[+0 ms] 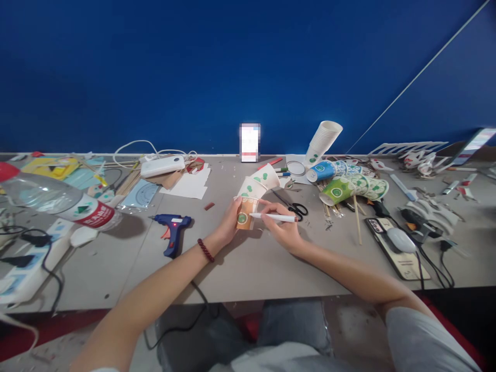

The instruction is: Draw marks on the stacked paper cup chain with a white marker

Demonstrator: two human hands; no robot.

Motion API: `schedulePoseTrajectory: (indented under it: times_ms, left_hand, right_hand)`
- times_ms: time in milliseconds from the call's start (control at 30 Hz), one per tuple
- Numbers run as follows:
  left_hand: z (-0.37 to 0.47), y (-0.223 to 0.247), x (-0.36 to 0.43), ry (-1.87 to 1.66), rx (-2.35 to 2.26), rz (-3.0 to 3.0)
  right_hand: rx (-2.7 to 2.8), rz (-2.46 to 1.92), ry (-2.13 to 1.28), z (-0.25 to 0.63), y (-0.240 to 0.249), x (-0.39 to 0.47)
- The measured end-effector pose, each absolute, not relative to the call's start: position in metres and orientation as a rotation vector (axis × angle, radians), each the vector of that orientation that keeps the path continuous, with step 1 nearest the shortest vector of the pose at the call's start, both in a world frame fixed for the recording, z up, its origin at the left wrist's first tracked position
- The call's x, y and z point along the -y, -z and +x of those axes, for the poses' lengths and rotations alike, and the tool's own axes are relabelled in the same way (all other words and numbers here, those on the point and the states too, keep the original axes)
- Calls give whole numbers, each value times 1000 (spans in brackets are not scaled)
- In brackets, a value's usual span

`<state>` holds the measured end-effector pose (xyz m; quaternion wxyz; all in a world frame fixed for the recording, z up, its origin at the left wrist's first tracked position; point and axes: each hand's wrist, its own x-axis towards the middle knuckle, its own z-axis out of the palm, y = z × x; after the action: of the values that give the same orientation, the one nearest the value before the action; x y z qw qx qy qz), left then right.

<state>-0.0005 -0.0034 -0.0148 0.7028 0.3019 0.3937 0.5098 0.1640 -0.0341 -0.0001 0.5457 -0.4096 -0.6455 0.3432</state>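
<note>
My left hand (pixel 228 226) grips an orange paper cup (pixel 243 219) with a green round logo, at the near end of a curved row of cups. Behind it, white paper cups (pixel 267 177) with green spots continue the row away from me. Between the fingers of my right hand (pixel 282 227) is a white marker (pixel 277 217), its tip pointing left against or very near the orange cup's side. Whether the tip touches is too small to tell. A pair of black-handled scissors (pixel 298 210) lies just beyond my right hand.
On the left are a blue glue gun (pixel 173 227), a large water bottle (pixel 65 201) and a power strip (pixel 34 263). To the right lie blue cups (pixel 323 170), green cups (pixel 337 191) and a phone (pixel 411 263) under a mouse. A cup stack (pixel 324 140) and a lit phone (pixel 250 142) stand behind.
</note>
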Motion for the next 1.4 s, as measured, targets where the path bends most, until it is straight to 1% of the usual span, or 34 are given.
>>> schedulePoseTrajectory:
  times_ms: [100, 300, 500, 733, 967, 1133, 1400]
  left_hand:
    - [0, 13, 4, -1147, -932, 700]
    - [1, 6, 3, -1100, -826, 625]
    - [0, 7, 2, -1064, -810, 591]
    - [-4, 8, 5, -1062, -741, 618]
    - [-4, 12, 6, -1088, -778, 676]
    - [-2, 10, 5, -1090, -826, 668]
    - [0, 3, 5, -1069, -776, 598]
  right_hand:
    - [1522, -957, -829, 164, 2, 34]
    - [1400, -952, -925, 164, 10, 30]
    - [1350, -872, -968, 163, 6, 32]
    - [1393, -893, -929, 165, 8, 32]
    - [1434, -819, -887, 165, 5, 32]
    - [1427, -863, -881, 166, 5, 30]
    - [1422, -924, -854, 170, 4, 27]
